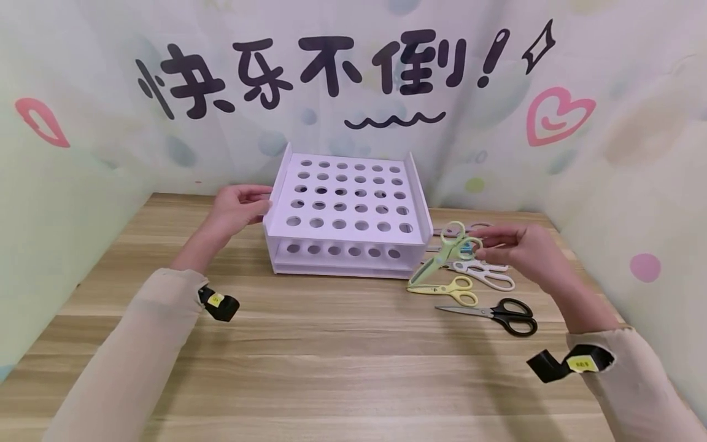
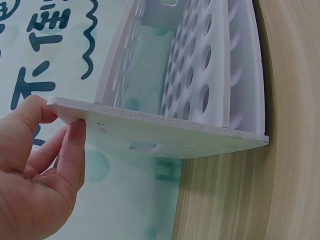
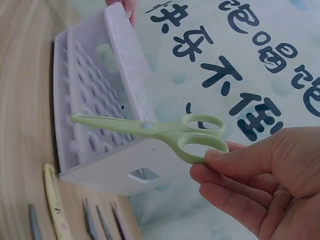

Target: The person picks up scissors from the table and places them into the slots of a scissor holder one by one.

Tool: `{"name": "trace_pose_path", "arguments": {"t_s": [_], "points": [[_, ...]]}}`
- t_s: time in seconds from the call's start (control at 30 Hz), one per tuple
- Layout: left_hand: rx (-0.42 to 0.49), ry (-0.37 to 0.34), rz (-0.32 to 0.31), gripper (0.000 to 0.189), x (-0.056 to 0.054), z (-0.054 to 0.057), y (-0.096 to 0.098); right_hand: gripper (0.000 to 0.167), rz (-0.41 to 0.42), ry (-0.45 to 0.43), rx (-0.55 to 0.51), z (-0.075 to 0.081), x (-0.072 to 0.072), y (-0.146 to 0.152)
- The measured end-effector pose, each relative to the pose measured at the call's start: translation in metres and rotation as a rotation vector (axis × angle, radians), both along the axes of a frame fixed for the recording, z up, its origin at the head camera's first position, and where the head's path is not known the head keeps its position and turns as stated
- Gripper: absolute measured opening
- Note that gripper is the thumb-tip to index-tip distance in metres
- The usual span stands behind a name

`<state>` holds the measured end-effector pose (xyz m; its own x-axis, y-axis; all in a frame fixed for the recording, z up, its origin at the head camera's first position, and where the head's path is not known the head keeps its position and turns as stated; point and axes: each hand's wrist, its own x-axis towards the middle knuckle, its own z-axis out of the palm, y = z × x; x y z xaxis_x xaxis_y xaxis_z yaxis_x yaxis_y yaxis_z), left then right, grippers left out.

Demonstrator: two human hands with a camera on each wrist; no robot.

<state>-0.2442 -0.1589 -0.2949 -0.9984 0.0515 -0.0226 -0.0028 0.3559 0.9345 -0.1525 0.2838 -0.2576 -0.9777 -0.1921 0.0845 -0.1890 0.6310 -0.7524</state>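
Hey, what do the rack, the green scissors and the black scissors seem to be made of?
Rack: probably plastic or foam board, with smooth, pale faces but grainy cut edges. 
Green scissors: likely plastic, satin-smooth; one even pale green runs from handles to tip. 
Black scissors: blades look like metal, grey and smooth; the rounded handles are perhaps plastic.

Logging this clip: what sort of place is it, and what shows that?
Probably a small indoor recording booth: a printed backdrop closes off the back and both sides of the wood-grain table, and black camera-like devices sit at both wrists.
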Motion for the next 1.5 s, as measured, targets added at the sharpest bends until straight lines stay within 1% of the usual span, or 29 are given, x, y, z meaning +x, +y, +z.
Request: {"name": "trace_pose_path", "arguments": {"t_s": [0.13,0.23,0.43,0.53,0.7,0.83,0.93,1.07,1.27,1.5], "points": [[0.001,0.004,0.000,0.038,0.001,0.001,0.000,0.041,0.020,-0.014,-0.021,0.013,-0.010,-0.006],[0.006,0.002,-0.006,0.039,0.002,0.002,0.000,0.040,0.014,-0.023,-0.039,0.022,-0.015,-0.010],[0.013,-0.010,-0.006,0.039,0.002,0.003,0.000,0.039,-0.036,0.023,0.026,0.038,-0.025,-0.017],[0.016,-0.005,-0.002,0.039,0.002,0.002,0.000,0.038,-0.033,0.032,0.034,0.044,-0.029,-0.020],[0.031,0.002,-0.003,0.039,0.002,0.001,-0.002,0.038,-0.052,0.053,0.071,0.055,-0.037,-0.024],[0.022,0.009,-0.008,0.040,0.003,0.001,-0.002,0.037,-0.045,0.052,0.058,0.063,-0.048,-0.025],[0.019,0.012,-0.008,0.039,0.002,0.001,-0.002,0.038,-0.045,0.027,0.008,0.066,-0.059,-0.025],[0.022,0.006,-0.005,0.038,0.000,0.000,0.000,0.041,-0.072,-0.005,-0.038,0.067,-0.071,-0.022],[0.036,0.009,-0.013,0.039,-0.002,-0.001,0.002,0.043,-0.104,-0.018,-0.030,0.068,-0.086,-0.022],[0.046,0.014,-0.022,0.040,0.001,0.000,0.000,0.043,-0.126,-0.049,-0.046,0.069,-0.105,-0.029]]}}
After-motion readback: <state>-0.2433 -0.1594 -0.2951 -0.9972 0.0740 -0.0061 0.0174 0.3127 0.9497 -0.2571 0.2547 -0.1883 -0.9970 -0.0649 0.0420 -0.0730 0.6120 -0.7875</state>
